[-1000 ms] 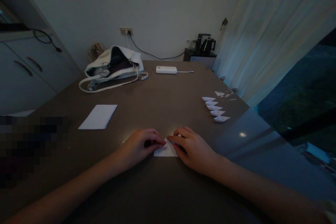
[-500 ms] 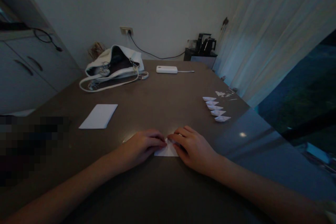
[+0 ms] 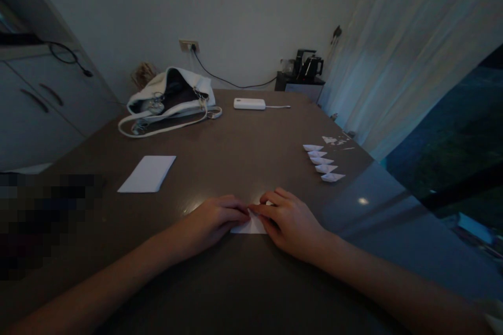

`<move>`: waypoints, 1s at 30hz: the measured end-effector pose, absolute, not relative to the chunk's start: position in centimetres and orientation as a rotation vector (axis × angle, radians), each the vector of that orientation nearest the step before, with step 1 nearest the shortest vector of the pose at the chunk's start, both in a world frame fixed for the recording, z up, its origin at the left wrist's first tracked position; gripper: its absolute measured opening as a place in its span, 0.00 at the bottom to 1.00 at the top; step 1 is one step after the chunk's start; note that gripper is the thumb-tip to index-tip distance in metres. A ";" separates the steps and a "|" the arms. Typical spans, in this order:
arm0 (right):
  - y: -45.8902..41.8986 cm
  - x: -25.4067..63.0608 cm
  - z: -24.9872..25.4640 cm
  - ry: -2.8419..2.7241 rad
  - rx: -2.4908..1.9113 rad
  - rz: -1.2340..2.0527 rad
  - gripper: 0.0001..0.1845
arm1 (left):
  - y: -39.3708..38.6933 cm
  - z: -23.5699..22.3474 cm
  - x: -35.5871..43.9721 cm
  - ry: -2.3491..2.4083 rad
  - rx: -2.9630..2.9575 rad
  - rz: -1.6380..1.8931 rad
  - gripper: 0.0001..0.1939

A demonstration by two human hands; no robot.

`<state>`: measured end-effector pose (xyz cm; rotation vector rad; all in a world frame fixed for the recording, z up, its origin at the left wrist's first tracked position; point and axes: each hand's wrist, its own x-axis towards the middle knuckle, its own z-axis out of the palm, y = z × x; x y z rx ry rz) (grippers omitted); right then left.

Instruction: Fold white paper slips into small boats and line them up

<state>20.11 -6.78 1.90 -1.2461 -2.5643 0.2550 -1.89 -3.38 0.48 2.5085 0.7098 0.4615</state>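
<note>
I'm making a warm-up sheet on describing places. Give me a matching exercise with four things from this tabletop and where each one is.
Things
1. Creased white paper
2. Five folded paper boats
3. White bag
4. White paper stack

Places
A. At the far end, left of the white device
B. On the right, near the paper scraps
C. Lying flat on the left side of the table
D. At the fingers of the left hand and right hand

Pairs: 1-D, 2-B, 3-A, 4-C

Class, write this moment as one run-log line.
left hand: touching folded paper | right hand: touching folded paper | boat-shaped papers: five, lined up
</note>
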 end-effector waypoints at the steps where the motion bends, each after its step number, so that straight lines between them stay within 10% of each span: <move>1: -6.8 20.1 1.9 -2.562 -1.246 0.253 0.17 | -3.4 0.4 -1.9 0.710 2.510 0.461 0.12; 30: -6.9 20.0 2.3 -2.605 -1.282 0.179 0.15 | -3.4 1.0 -1.7 0.632 2.512 0.441 0.11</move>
